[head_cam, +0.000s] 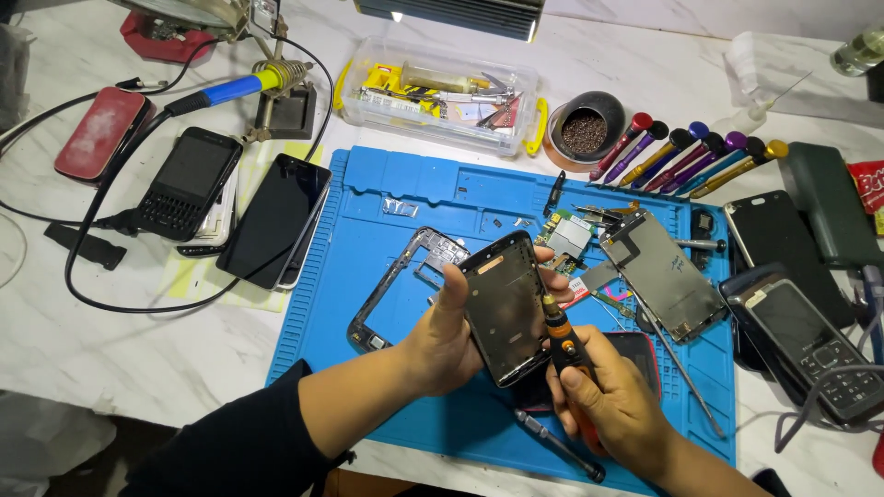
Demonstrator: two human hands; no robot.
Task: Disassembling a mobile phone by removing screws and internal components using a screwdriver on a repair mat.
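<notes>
My left hand [442, 345] grips an opened phone body [505, 308], dark inside with a black rim, held tilted above the blue work mat [387, 198]. My right hand [612, 400] holds a black and orange screwdriver [564, 342]; its tip touches the phone body's right edge. A bare phone frame [401, 281] lies on the mat just left of my left hand. A small circuit board [566, 235] and a metal-backed screen part [663, 271] lie beyond the phone.
Two dark phones [276, 221] and a red case [101, 129] lie left of the mat. A clear parts box [442, 92], a soldering iron [235, 89] in its stand, a row of coloured screwdrivers [686, 156] and several phones [810, 340] at right surround the mat.
</notes>
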